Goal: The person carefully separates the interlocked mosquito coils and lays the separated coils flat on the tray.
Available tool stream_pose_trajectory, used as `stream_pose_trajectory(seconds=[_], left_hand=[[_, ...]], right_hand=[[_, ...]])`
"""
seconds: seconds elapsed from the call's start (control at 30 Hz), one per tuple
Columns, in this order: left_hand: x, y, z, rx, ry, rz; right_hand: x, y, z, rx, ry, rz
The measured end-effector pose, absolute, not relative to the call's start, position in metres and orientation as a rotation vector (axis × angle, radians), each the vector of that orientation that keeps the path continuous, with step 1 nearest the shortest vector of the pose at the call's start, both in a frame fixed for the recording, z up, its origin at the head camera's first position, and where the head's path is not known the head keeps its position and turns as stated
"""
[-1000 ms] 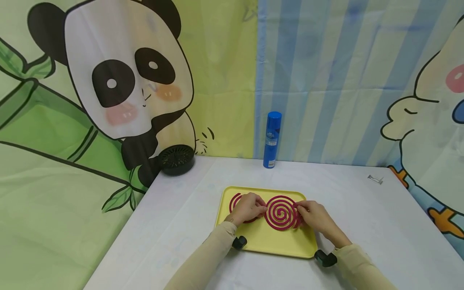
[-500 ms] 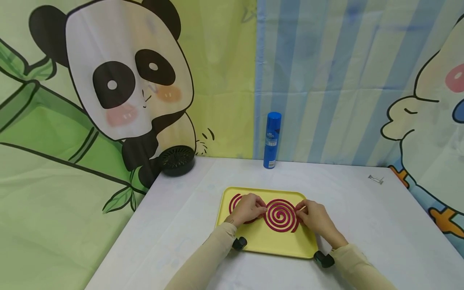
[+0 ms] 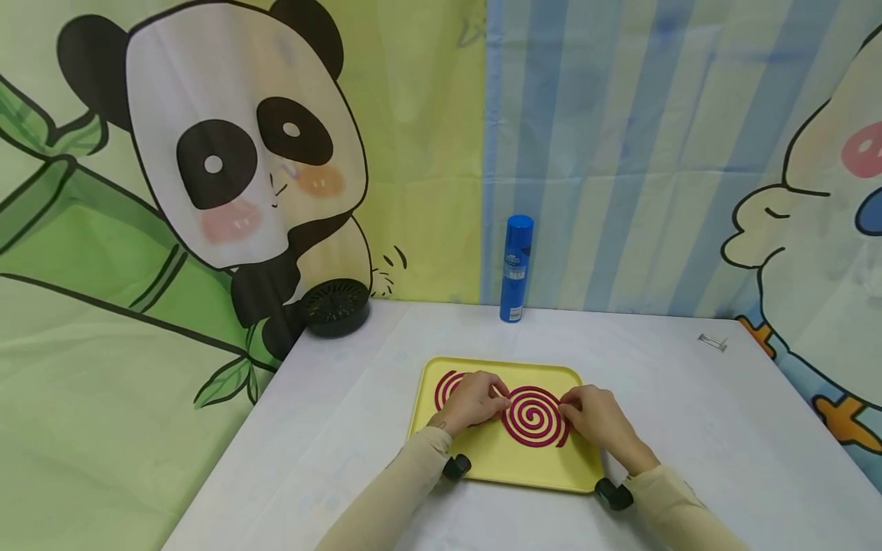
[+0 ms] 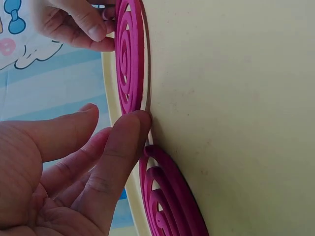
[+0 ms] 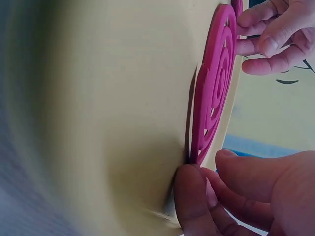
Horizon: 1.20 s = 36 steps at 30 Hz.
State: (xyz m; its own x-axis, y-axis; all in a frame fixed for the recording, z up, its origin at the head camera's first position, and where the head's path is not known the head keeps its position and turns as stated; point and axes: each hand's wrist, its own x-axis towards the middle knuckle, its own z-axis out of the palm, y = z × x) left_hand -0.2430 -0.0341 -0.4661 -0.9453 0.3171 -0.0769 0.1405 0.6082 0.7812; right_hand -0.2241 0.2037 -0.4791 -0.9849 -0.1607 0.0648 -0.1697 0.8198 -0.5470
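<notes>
Two magenta mosquito coils lie side by side on a yellow tray (image 3: pixel 510 468). The right coil (image 3: pixel 531 418) shows almost whole. Most of the left coil (image 4: pixel 179 196) is hidden under my left hand (image 3: pixel 475 398) in the head view. With its forefinger, that hand touches the right coil's near-left edge; its thumb stands apart from the coil in the left wrist view. At the opposite edge is my right hand (image 3: pixel 599 417), a fingertip against the rim. In the right wrist view its thumb is also apart, so neither hand pinches the coil.
The tray sits on a white-covered table (image 3: pixel 331 428). A blue spray can (image 3: pixel 517 268) stands upright behind it. A black round slotted holder (image 3: pixel 336 308) is at the back left. A small metal stand (image 3: pixel 713 342) lies at the back right.
The right coil has come down onto the tray and slightly toward me. Both hands held its edges before; now the thumbs are off it. The right hand has lowered a little.
</notes>
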Motion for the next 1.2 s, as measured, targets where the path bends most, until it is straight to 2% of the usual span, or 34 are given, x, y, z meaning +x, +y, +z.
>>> stream_pose_trajectory(seconds=[0.7, 0.97, 1.2], left_hand=[[-0.246, -0.035, -0.466, 0.439, 2.689, 1.145], [-0.256, -0.038, -0.445, 0.491, 2.724, 1.058], [-0.276, -0.039, -0.415, 0.473, 2.907, 0.861]], right_hand=[[-0.221, 0.207, -0.469, 0.316, -3.009, 0.883], [-0.228, 0.207, -0.442, 0.449, -2.997, 0.853], [-0.254, 0.199, -0.420, 0.558, -3.015, 0.755]])
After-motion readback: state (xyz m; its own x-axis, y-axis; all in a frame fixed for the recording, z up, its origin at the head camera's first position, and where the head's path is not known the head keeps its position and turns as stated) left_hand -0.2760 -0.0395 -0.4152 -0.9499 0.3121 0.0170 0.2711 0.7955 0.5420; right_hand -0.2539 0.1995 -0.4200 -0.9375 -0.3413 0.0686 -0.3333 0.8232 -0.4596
